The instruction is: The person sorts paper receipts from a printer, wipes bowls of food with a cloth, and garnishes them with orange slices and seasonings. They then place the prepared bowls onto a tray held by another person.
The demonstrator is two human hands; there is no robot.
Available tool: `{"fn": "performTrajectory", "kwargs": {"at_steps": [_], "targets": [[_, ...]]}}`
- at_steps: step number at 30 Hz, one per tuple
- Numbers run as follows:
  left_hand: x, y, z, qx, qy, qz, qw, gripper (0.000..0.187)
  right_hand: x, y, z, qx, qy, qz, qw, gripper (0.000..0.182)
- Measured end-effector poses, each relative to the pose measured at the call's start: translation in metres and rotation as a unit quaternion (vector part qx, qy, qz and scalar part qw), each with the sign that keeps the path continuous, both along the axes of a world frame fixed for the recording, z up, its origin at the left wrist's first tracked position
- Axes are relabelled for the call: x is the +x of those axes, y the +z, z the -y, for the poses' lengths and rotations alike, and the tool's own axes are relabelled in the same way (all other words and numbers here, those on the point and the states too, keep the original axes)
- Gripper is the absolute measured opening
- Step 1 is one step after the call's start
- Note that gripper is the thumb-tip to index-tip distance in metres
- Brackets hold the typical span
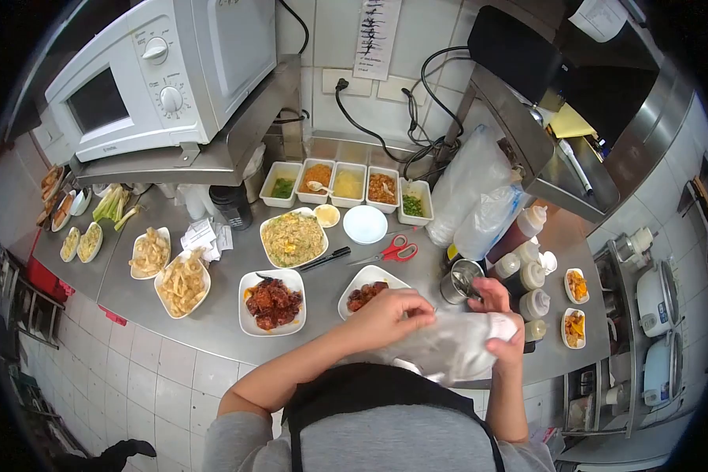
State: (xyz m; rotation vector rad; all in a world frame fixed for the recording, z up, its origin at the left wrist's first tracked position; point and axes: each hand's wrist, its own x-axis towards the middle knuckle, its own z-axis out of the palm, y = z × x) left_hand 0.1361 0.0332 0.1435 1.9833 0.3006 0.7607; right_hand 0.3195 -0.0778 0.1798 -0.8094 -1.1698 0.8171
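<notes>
A clear plastic bag (448,346) stretches between my two hands, close in front of the black apron. My left hand (393,316) is closed in a pinch at the bag's left edge. On the other side my right hand (505,326) grips the bag, its thumb against the plastic and its fingers curled. Under my left forearm and hand, a white dish (393,274) of dark red glazed pieces (367,294) is partly hidden. Just beyond my right hand stands a metal container (459,282) with utensils in it. Red-handled scissors (400,250) and a black marker (325,259) lie behind the dish.
Dishes of red glazed food (273,305), fried rice (293,239) and pale fried pieces (183,285) stand to the left. Several sauce bottles (532,275) line the right. Topping containers (348,184) sit at the back, below a microwave shelf (212,157) and a right shelf (558,185).
</notes>
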Motion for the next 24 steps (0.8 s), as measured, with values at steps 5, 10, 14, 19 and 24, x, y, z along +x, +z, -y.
{"fn": "performTrajectory", "kwargs": {"at_steps": [5,10,14,19,24], "targets": [[-0.036,-0.051,-0.046,-0.036,0.256,-0.026,0.966,0.019,0.031,-0.047,0.012,-0.153,0.115,-0.299,0.935,0.029],[-0.069,-0.138,-0.065,0.069,0.233,-0.36,0.901,0.029,0.047,-0.134,-0.011,-0.299,-0.072,0.164,0.937,0.025],[-0.065,-0.117,-0.051,-0.267,0.134,-0.346,0.89,0.031,0.025,-0.128,-0.039,-0.199,-0.066,0.442,0.872,0.033],[-0.063,-0.124,-0.05,-0.38,0.126,-0.247,0.883,0.03,0.01,-0.129,-0.069,-0.094,-0.068,0.61,0.783,0.03],[-0.061,-0.135,-0.048,-0.417,0.144,-0.216,0.871,0.028,0.007,-0.125,-0.074,-0.092,-0.035,0.709,0.699,0.022]]}}
